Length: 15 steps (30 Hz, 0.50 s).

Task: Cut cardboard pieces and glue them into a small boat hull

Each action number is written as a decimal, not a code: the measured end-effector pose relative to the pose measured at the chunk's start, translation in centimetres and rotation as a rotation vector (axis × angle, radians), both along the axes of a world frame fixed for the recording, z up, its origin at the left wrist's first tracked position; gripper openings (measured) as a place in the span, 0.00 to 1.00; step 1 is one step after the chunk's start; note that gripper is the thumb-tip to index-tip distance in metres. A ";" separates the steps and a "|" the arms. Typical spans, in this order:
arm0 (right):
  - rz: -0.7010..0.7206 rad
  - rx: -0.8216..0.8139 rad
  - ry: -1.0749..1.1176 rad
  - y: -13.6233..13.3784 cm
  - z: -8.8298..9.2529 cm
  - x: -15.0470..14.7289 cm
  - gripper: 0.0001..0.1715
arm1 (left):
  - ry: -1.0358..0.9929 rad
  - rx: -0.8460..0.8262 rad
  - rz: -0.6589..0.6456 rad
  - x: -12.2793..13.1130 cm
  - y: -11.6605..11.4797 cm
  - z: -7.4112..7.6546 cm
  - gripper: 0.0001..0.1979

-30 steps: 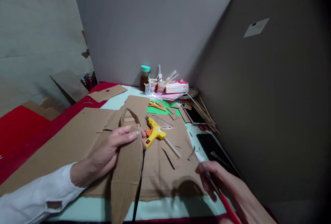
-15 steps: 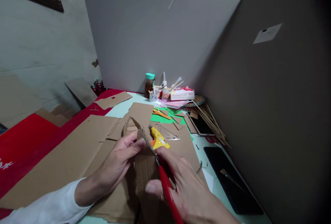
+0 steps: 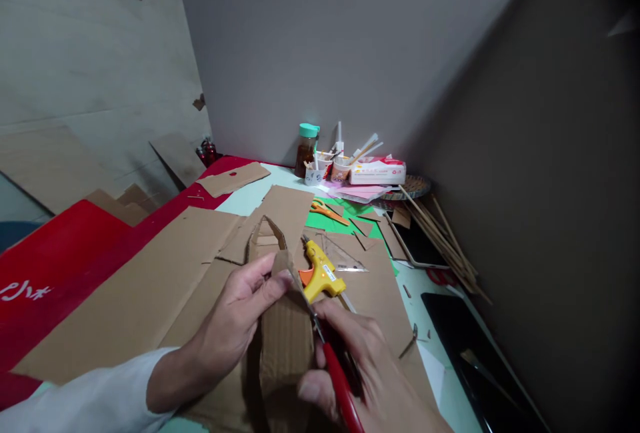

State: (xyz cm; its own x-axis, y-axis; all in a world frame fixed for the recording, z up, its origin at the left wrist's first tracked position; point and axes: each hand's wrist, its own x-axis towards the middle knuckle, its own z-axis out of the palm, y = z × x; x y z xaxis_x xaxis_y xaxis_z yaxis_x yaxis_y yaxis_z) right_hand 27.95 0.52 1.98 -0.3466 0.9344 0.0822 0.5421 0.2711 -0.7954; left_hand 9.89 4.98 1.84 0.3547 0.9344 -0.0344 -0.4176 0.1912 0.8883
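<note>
My left hand (image 3: 227, 326) pinches the upper end of a brown cardboard piece (image 3: 287, 336) between thumb and fingers. My right hand (image 3: 375, 363) is closed around red-handled scissors (image 3: 341, 379). Their blades lie along the right edge of the cardboard, near its top; whether they are fully closed is hard to see. Just beyond the left fingertips, a pointed cardboard frame (image 3: 268, 225) shows, its lower part hidden by the hand and the piece. A yellow hot glue gun (image 3: 323, 273) lies past the scissors' tips.
Large cardboard sheets (image 3: 135, 279) cover the table's left and middle. Orange scissors (image 3: 330, 211) and a clear set square (image 3: 345, 256) lie farther back. Cups (image 3: 341, 170), a lidded bottle (image 3: 305, 153) and wooden sticks (image 3: 445, 243) stand or lie behind. A black tablet-like slab (image 3: 470, 353) is at right.
The view has shifted, so the table things appear farther right and a little higher. Both hands keep their holds, with the scissors still at the cardboard's right edge.
</note>
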 end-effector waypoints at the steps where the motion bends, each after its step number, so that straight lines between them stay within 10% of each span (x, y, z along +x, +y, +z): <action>1: 0.003 0.014 -0.010 0.0 -0.4 0.0 0.31 | -0.008 -0.004 0.013 0.1 -0.1 0.0 0.09; 15: 0.054 -0.025 0.118 -0.3 -0.9 -0.2 0.13 | -0.073 -0.089 -0.016 0.5 -0.7 -1.0 0.09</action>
